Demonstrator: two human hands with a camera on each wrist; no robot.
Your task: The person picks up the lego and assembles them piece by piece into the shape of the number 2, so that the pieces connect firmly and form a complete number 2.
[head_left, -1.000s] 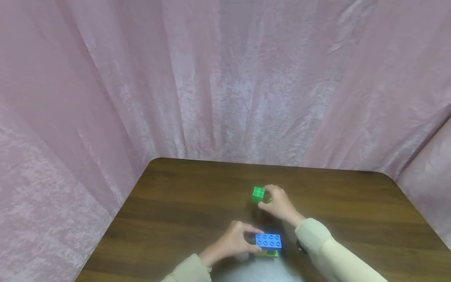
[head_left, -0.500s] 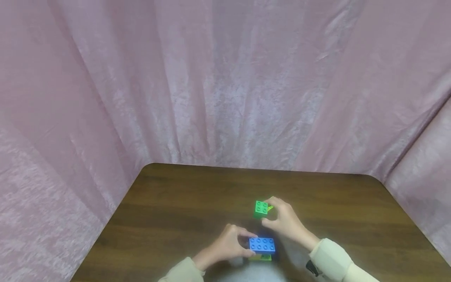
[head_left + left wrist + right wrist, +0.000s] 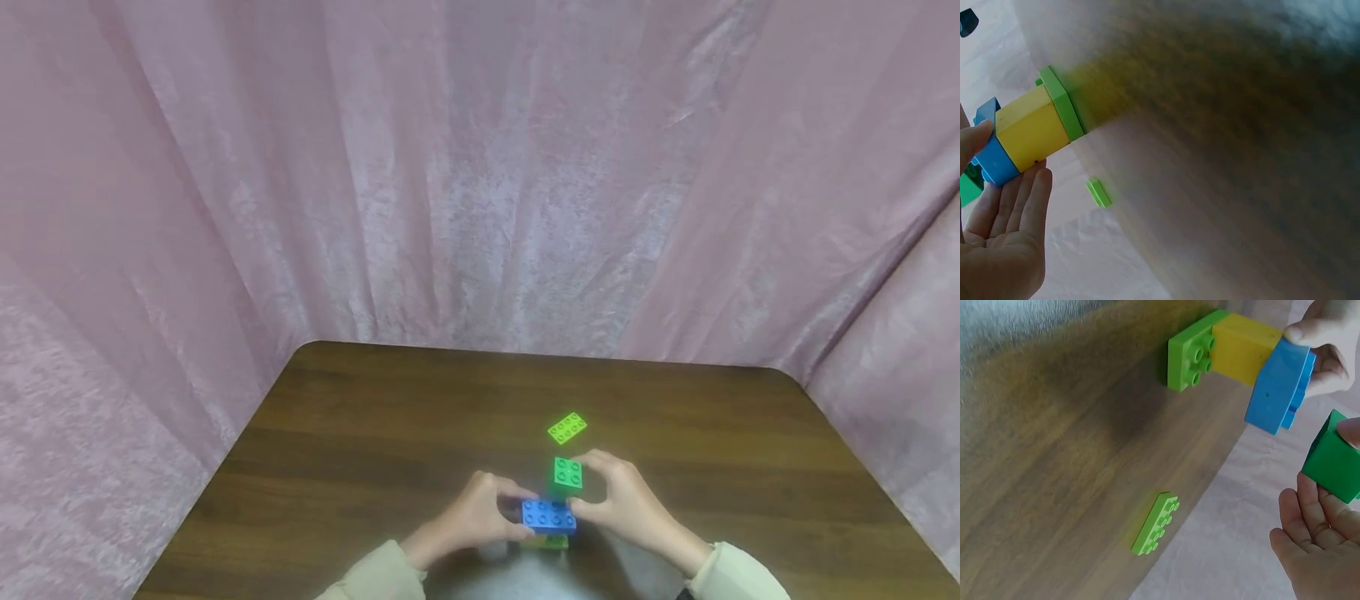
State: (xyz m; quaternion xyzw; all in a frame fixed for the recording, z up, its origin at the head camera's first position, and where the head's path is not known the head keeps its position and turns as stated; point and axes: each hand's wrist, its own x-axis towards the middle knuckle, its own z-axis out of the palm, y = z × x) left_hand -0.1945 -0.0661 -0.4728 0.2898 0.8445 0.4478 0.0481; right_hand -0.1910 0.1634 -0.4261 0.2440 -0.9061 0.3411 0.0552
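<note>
A stack stands on the wooden table: a light green plate at the bottom, a yellow block on it, and a blue brick with two rows of studs on top. The blue brick overhangs the yellow block to one side. My left hand pinches the stack near its top, thumb on the blue brick. Above and just behind the blue brick, my right hand holds a small green brick between thumb and fingers, studs up. In the right wrist view a gap shows between the green brick and the blue one.
Farther back on the wooden table lies a loose light green plate, set at an angle. Pink curtains hang behind the table's far edge and along both sides.
My right hand has brought the green brick toward me, close to the blue brick, uncovering the loose light green plate. My left hand keeps its grip on the stack.
</note>
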